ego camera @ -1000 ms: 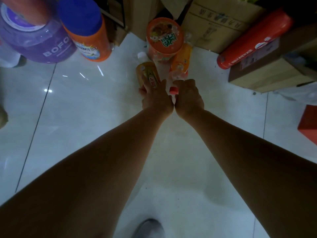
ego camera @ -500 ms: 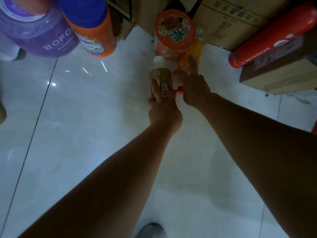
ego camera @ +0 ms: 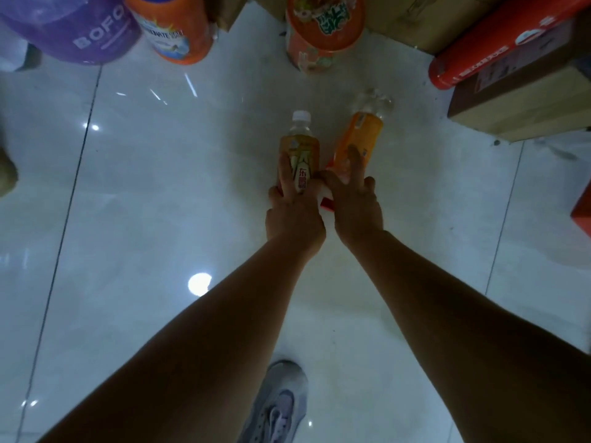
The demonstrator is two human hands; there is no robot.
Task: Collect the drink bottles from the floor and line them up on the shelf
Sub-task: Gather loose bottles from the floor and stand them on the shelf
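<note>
Bottles both held, we see: left grip (ego camera: 295, 206) clasps the white-capped tea bottle (ego camera: 299, 145), right grip (ego camera: 355, 203) the orange drink bottle (ego camera: 359, 135) beside it, long axes pointing away over the floor (ego camera: 160, 219).

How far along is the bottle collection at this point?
Done: both small bottles are grasped. In hand: the left hand grips the yellow bottle and the right hand grips the orange bottle, down by the floor. Left: no shelf is in view, so carrying them there and lining them up remains.
</note>
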